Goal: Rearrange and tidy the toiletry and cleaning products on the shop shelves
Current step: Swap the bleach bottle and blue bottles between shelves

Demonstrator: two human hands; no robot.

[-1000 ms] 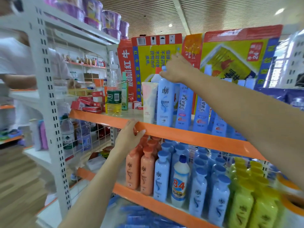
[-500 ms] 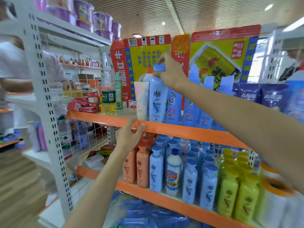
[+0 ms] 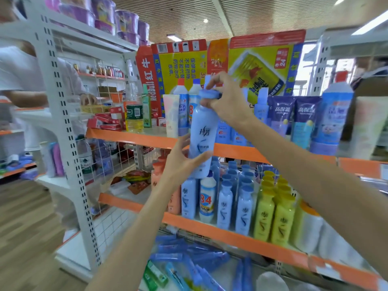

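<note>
A pale blue shampoo bottle is held in the air, slightly tilted, in front of the orange edge of the upper shelf. The right hand grips its blue cap from above, fingers curled round it. The left hand cups the bottle's lower part from the left, thumb and fingers wrapped about the base. Behind the bottle, on the upper shelf, stand a white tube and two cleaner bottles, with blue refill pouches to the right of it. Below the bottle, on the lower shelf, stand matching blue bottles, an 84 disinfectant bottle, orange bottles and yellow bottles.
</note>
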